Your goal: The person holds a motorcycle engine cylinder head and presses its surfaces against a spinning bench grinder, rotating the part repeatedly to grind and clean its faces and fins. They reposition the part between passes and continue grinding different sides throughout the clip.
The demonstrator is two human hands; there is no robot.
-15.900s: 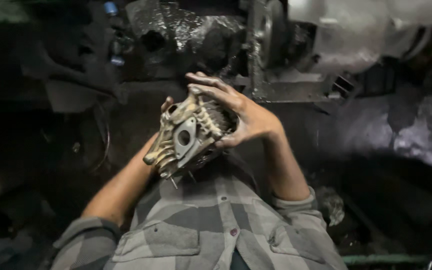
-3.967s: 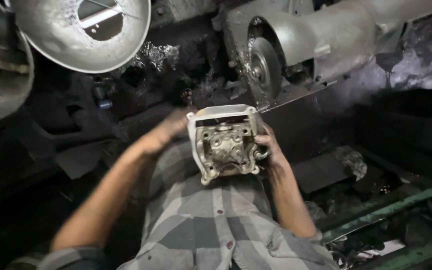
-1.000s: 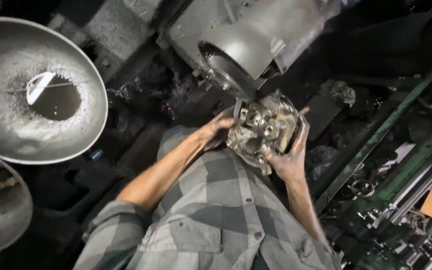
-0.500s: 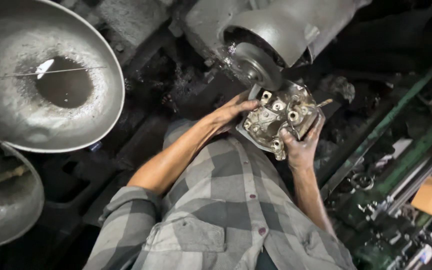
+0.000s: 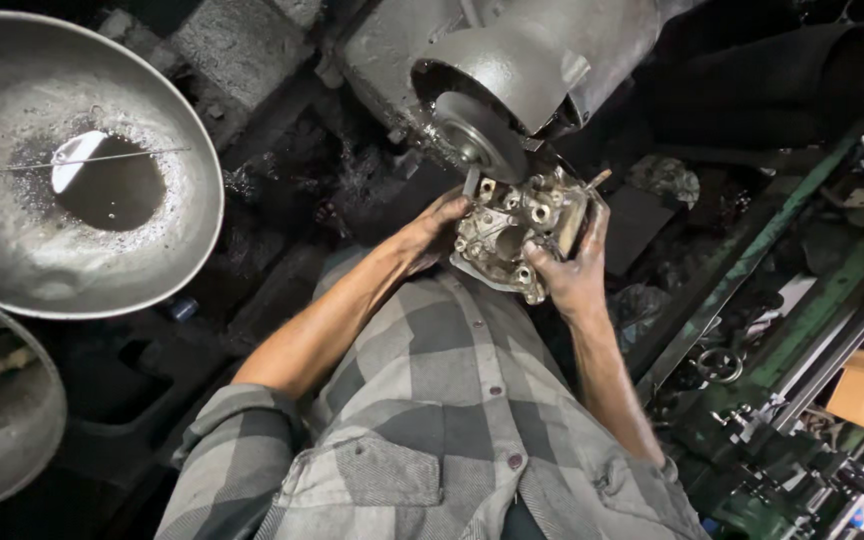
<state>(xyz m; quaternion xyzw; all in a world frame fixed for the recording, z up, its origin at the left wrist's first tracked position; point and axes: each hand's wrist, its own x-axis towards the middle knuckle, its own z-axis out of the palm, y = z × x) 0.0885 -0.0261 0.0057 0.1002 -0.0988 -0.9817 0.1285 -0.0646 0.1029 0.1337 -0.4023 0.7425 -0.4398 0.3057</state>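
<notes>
**Hazard note: casting held at the grinding wheel with bare hands**

I hold a grimy metal engine casting (image 5: 520, 232) in both hands, up against the lower edge of the grinding wheel (image 5: 479, 138) on the grey motor housing (image 5: 512, 70). My left hand (image 5: 430, 232) is closed on the casting's left side, fingers wrapped at the edge nearest the wheel. My right hand (image 5: 574, 270) grips the right and lower side, thumb across the face.

Risks as I judge them:
- My left fingertips sit just beside the wheel; a slip would bring them onto it.
- The casting is irregular, with ports and lugs. A corner could catch on the wheel and be wrenched from my grip.
- No gloves, and my loose checked shirt (image 5: 432, 430) hangs close below.
- Whether the wheel is turning, I cannot tell.

The large metal bowl (image 5: 12, 240) with dark liquid stands well apart at left.
</notes>
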